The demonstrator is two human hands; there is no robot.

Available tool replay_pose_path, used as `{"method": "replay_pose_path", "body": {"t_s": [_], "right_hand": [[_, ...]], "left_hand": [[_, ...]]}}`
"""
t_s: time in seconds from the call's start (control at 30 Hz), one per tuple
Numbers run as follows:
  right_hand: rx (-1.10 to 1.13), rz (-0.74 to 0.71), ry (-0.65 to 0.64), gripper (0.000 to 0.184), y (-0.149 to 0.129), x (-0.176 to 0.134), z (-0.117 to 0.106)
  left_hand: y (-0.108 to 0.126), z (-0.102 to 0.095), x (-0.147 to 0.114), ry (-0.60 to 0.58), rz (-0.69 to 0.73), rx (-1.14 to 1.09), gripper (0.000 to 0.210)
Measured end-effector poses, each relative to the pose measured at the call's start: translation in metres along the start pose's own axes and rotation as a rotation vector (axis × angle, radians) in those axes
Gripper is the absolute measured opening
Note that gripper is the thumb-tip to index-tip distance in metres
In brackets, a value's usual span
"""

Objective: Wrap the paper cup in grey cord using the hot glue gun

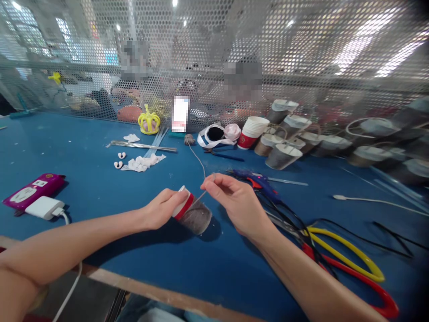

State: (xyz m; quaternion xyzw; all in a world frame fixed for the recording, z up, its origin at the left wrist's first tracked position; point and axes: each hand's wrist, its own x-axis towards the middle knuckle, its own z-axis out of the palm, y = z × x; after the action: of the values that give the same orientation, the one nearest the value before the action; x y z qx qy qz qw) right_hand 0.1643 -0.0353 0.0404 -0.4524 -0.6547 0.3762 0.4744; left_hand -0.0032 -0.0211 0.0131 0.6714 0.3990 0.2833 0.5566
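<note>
In the head view, the paper cup (194,216) lies tilted between both hands, over the tabletop (187,268): white rim facing up-left, red band next, fuzzy grey covering over the rest. The left hand (161,209) pinches the rim end, fingers against thumb; the right hand's (236,201) fingers pinch grey string (199,158) leading to the cup.

Light: bright, glaring strips (367,42) upper right. Shadow: soft, falls beside the held cup (197,218) on the tabletop (80,154). Blur: smears the far-right cups (415,173). Edges: stretched, bowed; upper-right corner dark.
</note>
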Motion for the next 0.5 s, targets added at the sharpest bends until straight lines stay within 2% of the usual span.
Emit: {"method": "replay_pose_path", "body": {"t_s": [0.23, 0.5], "right_hand": [[-0.098, 0.004, 0.017, 0.018, 0.0041, 0.0026, -0.0007], [-0.185, 0.077, 0.013, 0.019, 0.0068, 0.0022, 0.0011]], "left_hand": [[-0.0005, 0.0004, -0.0032, -0.036, 0.011, 0.020, 0.044], [-0.0025, -0.0007, -0.0066, -0.083, 0.115, -0.001, 0.044]]}}
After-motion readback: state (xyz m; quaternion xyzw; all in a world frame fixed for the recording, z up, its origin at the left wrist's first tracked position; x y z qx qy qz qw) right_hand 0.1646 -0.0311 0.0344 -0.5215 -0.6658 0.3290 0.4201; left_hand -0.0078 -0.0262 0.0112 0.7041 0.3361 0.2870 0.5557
